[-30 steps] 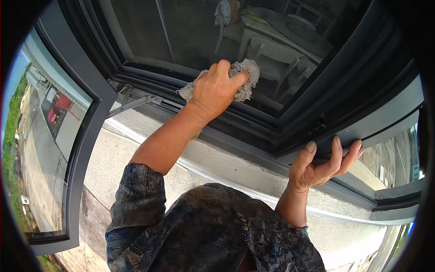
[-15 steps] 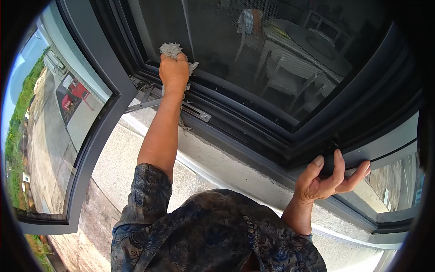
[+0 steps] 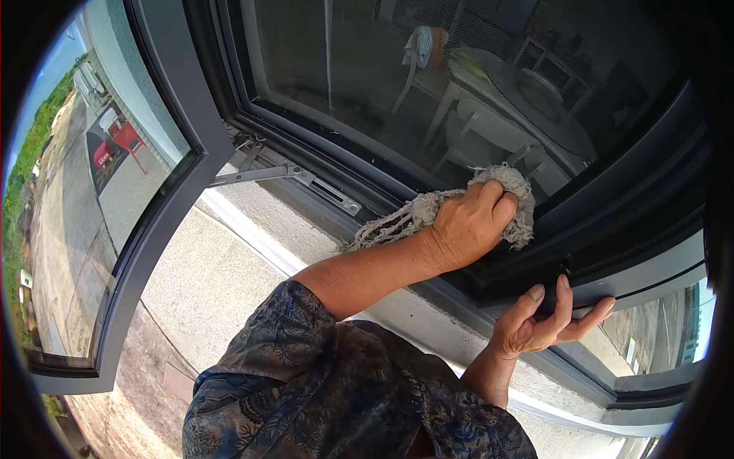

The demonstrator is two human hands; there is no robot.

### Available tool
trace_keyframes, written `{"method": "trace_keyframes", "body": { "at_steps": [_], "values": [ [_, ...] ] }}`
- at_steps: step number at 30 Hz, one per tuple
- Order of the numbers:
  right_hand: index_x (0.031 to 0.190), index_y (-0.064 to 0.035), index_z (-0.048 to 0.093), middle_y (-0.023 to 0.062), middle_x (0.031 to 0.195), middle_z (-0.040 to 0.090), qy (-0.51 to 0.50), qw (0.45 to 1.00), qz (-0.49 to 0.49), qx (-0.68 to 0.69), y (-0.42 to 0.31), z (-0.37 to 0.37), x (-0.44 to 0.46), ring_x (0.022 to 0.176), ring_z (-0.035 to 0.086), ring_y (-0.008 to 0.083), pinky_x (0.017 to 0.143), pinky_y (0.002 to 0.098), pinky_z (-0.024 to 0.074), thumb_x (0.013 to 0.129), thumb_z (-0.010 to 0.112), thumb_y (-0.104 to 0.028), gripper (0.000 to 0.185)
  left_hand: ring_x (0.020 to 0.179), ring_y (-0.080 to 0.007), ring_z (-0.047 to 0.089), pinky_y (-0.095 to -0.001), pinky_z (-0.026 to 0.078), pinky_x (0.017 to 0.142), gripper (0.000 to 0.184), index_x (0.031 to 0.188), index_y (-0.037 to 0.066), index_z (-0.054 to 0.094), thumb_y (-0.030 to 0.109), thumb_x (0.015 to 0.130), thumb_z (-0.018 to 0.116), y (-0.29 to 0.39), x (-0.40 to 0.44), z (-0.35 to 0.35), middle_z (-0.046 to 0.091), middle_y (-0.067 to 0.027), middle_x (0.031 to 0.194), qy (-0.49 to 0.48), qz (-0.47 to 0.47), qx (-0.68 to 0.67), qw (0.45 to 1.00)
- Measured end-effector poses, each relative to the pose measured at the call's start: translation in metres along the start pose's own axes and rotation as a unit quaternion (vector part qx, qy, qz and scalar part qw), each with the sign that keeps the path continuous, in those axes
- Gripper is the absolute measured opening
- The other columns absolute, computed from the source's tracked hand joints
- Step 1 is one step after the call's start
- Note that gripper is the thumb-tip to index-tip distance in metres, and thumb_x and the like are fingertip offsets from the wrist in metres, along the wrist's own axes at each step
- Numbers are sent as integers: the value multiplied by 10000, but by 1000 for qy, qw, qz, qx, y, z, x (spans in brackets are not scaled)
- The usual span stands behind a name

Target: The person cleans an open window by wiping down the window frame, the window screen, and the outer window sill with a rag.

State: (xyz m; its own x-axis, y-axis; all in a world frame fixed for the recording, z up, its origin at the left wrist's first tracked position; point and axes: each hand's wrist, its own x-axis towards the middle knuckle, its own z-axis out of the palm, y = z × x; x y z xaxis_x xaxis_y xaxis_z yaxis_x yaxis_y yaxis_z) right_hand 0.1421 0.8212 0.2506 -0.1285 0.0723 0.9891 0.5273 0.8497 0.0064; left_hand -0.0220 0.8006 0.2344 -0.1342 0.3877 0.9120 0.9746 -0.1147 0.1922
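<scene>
A shaggy grey-beige rag (image 3: 514,200) is bunched in my left hand (image 3: 475,223), whose fingers are wrapped round it. The rag lies against the lower right corner of the dark window frame (image 3: 348,157) and the mesh screen (image 3: 367,99), with loose strands trailing leftward over the sill. To the right, my right hand (image 3: 535,317) has its fingers apart, with the fingertips touching the edge of the grey right-hand sash (image 3: 650,271). Nothing is held in it.
An open glazed sash (image 3: 164,229) stands at the left, joined by a metal stay arm (image 3: 264,174). Below the frame runs a pale wall ledge (image 3: 306,229). A table (image 3: 497,88) and chairs show behind the screen.
My left hand has gone with the rag from the frame's left corner to its lower right corner. My right hand remains on the sash edge.
</scene>
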Motion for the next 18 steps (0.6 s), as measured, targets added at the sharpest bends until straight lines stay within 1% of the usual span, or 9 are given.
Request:
{"method": "trace_keyframes", "body": {
  "at_steps": [1, 4, 6, 9, 14, 15, 16, 17, 18],
  "values": [
    [1068, -68, 606, 213, 1450, 220, -2, 1000, -1, -3, 1, 0, -1, 1379, 151, 400, 1098, 574, 137, 873, 553, -171, 227, 690, -217, 570, -316, 496, 480, 427, 974, 71, 507, 96, 603, 717, -11, -4, 0, 453, -93, 835, -22, 23, 33, 999],
    [1070, -75, 603, 204, 1451, 221, 0, 1000, 5, 4, 3, 3, -3, 1381, 153, 396, 1095, 562, 173, 884, 547, -184, 223, 727, -253, 576, -358, 507, 538, 394, 1012, 99, 503, 118, 669, 695, -51, 3, -41, 458, -100, 844, -64, -17, 102, 993],
    [1051, -76, 598, 239, 1454, 190, -10, 1000, 10, -20, 2, 2, -2, 1374, 151, 424, 1074, 590, 194, 892, 523, -225, 231, 775, -312, 576, -414, 508, 631, 385, 1046, 105, 485, 136, 721, 689, -88, 10, -74, 470, -116, 869, -18, -102, 137, 985],
    [1048, -73, 606, 215, 1461, 197, -8, 999, 9, -42, 0, 3, 0, 1374, 169, 405, 1083, 570, 189, 886, 537, -232, 238, 867, -387, 569, -461, 489, 724, 407, 1088, 97, 445, 162, 761, 679, -139, 11, -104, 492, -146, 929, 41, -195, 234, 952],
    [1044, -68, 616, 205, 1459, 212, 11, 1000, 5, -24, -1, 6, 1, 1371, 187, 397, 1080, 571, 195, 888, 539, -227, 236, 976, -430, 565, -471, 497, 790, 426, 1136, 19, 403, 175, 806, 624, -238, 6, -160, 510, -229, 1053, 130, -510, 282, 802],
    [1046, -86, 620, 178, 1448, 240, 11, 999, 6, -33, -3, 5, 3, 1373, 194, 375, 1092, 558, 193, 878, 546, -199, 216, 976, -430, 565, -471, 497, 790, 426, 1136, 19, 403, 175, 806, 624, -258, 1, -165, 510, -229, 1053, 133, -507, 285, 802],
    [1048, -104, 625, 150, 1437, 268, 10, 999, 8, -42, -4, 4, 4, 1375, 201, 353, 1104, 545, 191, 867, 554, -170, 206, 974, -423, 574, -468, 488, 817, 448, 1140, 8, 419, 191, 796, 641, -277, -5, -167, 521, -242, 1067, 175, -558, 250, 772],
    [1048, -104, 625, 150, 1437, 268, 13, 999, 9, -39, -4, 5, 3, 1375, 201, 353, 1104, 545, 191, 867, 554, -170, 206, 971, -415, 583, -464, 478, 843, 471, 1143, -4, 435, 208, 787, 658, -278, -1, -171, 533, -255, 1082, 217, -604, 212, 737],
    [1042, -80, 624, 176, 1447, 247, 9, 999, 2, -51, -2, 4, 1, 1370, 202, 377, 1088, 559, 200, 875, 553, -197, 216, 971, -415, 583, -464, 478, 843, 471, 1143, -4, 435, 208, 787, 658, -276, 1, -169, 533, -255, 1082, 220, -603, 213, 737]
  ]
}}
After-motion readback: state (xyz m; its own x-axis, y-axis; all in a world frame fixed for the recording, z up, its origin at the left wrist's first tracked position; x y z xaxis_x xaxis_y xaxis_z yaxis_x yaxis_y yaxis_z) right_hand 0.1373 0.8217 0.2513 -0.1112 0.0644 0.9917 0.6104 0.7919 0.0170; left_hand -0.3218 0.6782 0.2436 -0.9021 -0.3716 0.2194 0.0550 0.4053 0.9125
